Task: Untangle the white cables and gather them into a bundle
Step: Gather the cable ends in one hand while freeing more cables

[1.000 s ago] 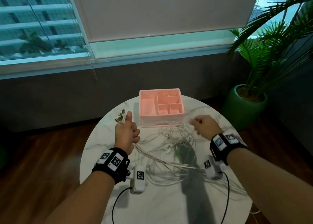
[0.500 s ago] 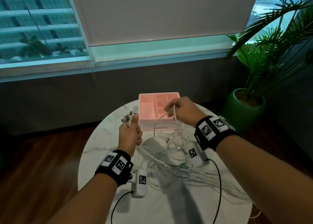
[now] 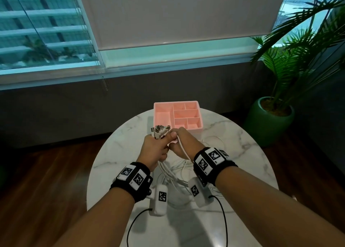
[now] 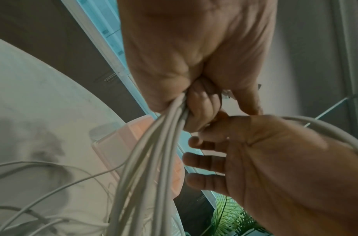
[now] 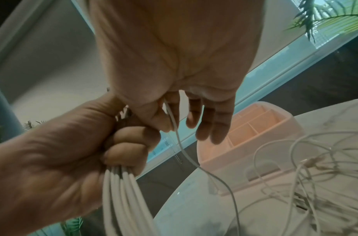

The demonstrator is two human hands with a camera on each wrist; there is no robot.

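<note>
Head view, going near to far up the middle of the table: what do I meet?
Loose white cables → left hand and right hand together → connector ends → pink organizer.

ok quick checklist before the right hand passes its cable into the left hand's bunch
1. Left hand grips the bundle of white cables in a fist: ok.
2. Connector ends stick out together above the left fist: ok.
3. Right hand pinches a single cable between thumb and forefinger: ok.
4. Hands close enough for the handover, touching: ok.
5. Single cable free of the loose tangle on the table: cannot tell.
6. All cables gathered: not ok, loops lie on the table.
</note>
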